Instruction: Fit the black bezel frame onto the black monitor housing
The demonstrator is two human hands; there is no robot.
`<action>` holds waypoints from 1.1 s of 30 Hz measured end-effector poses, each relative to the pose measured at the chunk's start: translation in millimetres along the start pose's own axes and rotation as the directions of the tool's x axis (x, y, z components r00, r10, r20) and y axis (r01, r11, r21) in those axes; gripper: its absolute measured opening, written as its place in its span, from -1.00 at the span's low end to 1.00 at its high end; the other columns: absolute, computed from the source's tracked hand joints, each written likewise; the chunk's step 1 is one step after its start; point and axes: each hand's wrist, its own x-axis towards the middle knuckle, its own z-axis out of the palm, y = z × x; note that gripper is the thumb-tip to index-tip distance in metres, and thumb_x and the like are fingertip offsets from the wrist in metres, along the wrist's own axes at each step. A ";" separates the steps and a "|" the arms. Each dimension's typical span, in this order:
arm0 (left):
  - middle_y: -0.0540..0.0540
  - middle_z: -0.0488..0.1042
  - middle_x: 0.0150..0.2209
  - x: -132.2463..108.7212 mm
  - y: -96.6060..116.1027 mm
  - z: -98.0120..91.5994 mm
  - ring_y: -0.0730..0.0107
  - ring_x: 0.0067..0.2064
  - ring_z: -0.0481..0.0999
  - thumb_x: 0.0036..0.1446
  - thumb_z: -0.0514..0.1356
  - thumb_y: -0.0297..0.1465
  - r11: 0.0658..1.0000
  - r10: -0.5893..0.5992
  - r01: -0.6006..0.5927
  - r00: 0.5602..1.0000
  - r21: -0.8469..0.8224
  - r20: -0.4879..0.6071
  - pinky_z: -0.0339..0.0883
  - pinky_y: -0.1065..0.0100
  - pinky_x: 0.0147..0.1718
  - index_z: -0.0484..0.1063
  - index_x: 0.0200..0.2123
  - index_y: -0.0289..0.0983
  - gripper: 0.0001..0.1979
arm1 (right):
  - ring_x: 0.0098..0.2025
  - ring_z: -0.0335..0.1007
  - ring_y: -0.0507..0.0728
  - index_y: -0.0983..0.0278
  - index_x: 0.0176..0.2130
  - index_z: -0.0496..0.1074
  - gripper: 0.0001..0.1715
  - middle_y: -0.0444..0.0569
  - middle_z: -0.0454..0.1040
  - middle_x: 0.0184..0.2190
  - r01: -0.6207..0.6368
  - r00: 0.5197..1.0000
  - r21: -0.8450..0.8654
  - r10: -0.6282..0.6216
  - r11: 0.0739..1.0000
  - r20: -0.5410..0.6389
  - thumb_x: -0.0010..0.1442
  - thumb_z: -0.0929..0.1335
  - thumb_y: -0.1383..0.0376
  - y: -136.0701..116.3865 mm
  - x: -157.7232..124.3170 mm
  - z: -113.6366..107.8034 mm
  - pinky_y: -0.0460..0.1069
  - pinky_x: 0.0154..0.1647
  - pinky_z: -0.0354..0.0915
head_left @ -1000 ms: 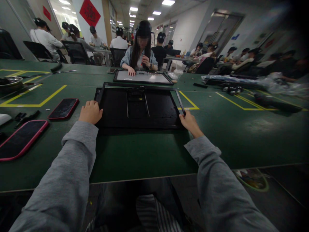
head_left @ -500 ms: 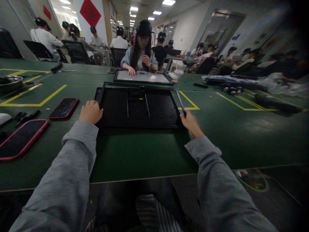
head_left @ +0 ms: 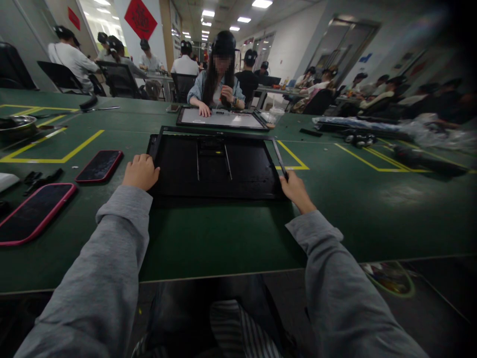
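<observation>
Your left hand [head_left: 140,172] and right hand [head_left: 296,191] grip the left and right sides of the thin black rectangular frame [head_left: 219,192] over the shallow black panel [head_left: 173,161] on the green desk [head_left: 223,238], so match their force to avoid twisting it.

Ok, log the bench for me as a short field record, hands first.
Left hand: at the left side of a black monitor bezel; exact grip partly hidden
Right hand: gripping the bezel's right bar
Below bezel: black monitor rear shell; contact unclear
Left of hands: two smartphones in pinkish-red cases
Surface: green table, yellow tape markings
Opposite: co-worker, one hand on a display panel
</observation>
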 end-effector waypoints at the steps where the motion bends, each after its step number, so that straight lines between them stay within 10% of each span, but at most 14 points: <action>1: -0.42 0.35 0.22 0.1 -0.1 0.3 -0.13 0.26 0.27 0.28 -0.02 -0.26 1.000 -0.001 0.001 1.000 -0.004 0.000 0.29 -0.03 0.12 0.33 0.21 -0.43 -0.47 | 0.07 0.49 0.37 0.44 0.25 0.30 -0.46 0.34 0.53 0.04 0.000 1.000 0.003 0.000 1.000 0.002 0.37 0.21 0.27 0.8 0.2 0.0 0.15 0.09 0.32; 33: -0.35 0.46 0.11 5.8 -7.5 18.8 -0.08 0.18 0.36 0.23 0.05 -0.30 0.984 -0.049 0.012 0.977 -0.178 -0.207 0.28 -0.11 0.11 0.46 0.04 -0.30 -0.61 | -0.27 0.48 0.26 0.29 -0.05 0.47 -0.57 0.10 0.59 -0.31 0.037 0.977 0.273 0.022 0.961 -0.211 0.35 0.18 0.11 12.9 10.0 7.8 0.16 -0.08 0.32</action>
